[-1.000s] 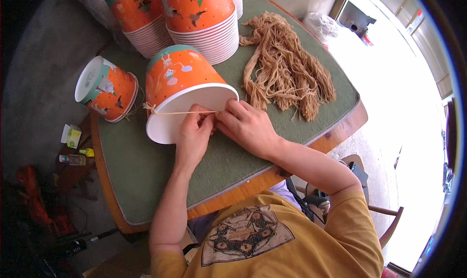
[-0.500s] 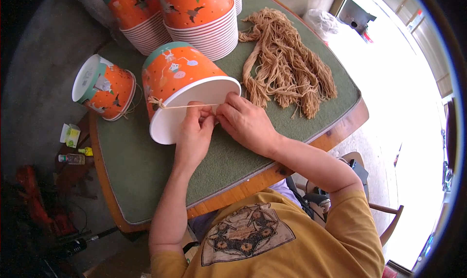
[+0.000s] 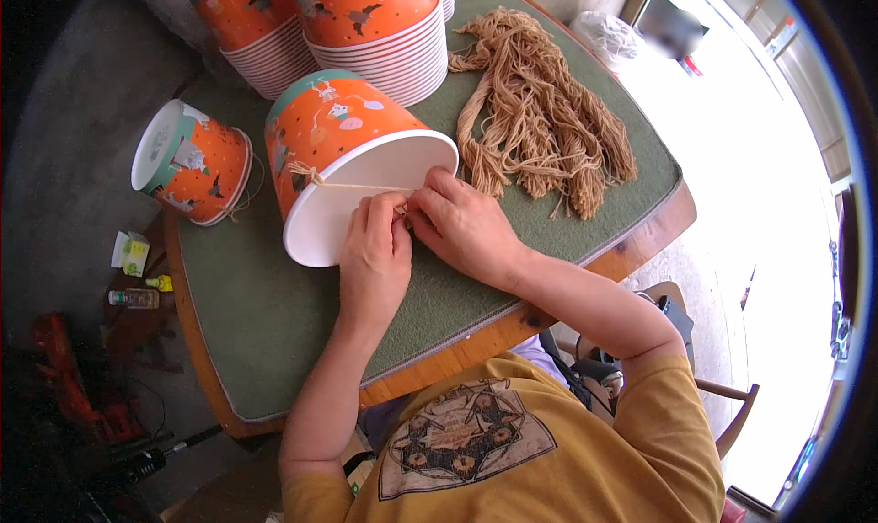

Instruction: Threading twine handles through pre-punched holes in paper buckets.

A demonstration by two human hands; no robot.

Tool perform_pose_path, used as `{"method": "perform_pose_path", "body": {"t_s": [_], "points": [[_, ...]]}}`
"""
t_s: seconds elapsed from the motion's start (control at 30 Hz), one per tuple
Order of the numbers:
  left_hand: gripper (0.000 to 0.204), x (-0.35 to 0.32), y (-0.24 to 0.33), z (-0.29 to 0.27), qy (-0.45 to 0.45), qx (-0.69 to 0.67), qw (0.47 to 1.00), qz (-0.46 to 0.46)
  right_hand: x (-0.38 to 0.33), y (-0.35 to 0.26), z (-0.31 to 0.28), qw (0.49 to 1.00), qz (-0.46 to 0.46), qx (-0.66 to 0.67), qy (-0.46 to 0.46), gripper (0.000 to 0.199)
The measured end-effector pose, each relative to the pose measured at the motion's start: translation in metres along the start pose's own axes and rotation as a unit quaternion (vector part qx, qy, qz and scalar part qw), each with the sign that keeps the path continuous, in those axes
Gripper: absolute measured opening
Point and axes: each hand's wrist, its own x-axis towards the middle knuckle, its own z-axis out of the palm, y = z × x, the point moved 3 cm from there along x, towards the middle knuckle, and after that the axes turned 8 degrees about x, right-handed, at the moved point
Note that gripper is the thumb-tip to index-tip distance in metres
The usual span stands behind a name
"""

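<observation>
An orange paper bucket [image 3: 343, 112] with a green base band lies on its side, its white mouth toward me. A tan string [image 3: 357, 186] is knotted at the left of the rim and runs across the mouth to my fingers. My left hand [image 3: 377, 249] pinches the string near the middle of the opening. Close against it, my right hand [image 3: 462, 226] has its fingers closed on the string too, by the right of the rim. The string's end between the fingertips is mostly hidden.
A smaller-looking bucket [image 3: 197, 162] with string at its rim lies at the left. Stacked buckets [image 3: 375, 48] stand at the back. A bundle of tan strings [image 3: 549, 112] lies to the right on the green mat [image 3: 265, 340]. The table's wooden edge [image 3: 457, 354] is nearest me.
My left hand has turned and shifted slightly right, its fingers drawn closer to the right hand. The bucket has tilted a little, and the string still spans its mouth.
</observation>
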Motion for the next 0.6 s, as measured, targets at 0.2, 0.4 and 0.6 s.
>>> {"method": "perform_pose_path", "body": {"t_s": [0.2, 0.4, 0.6], "points": [[0.017, -0.0006, 0.0003, -0.0014, 0.011, 0.03, 0.999, -0.012, -0.0005, 0.0004, 0.0001, 1.0, -0.006, 0.004, 0.002, 0.018], [0.009, -0.0008, -0.001, -0.0014, 0.005, 0.045, 0.998, -0.035, -0.0012, -0.0006, -0.0009, 1.0, -0.016, 0.008, 0.005, 0.017], [0.007, 0.0006, -0.0041, -0.0028, -0.016, 0.041, 0.998, -0.043, -0.0013, -0.0013, -0.0017, 1.0, -0.013, 0.0, 0.008, 0.016]]}}
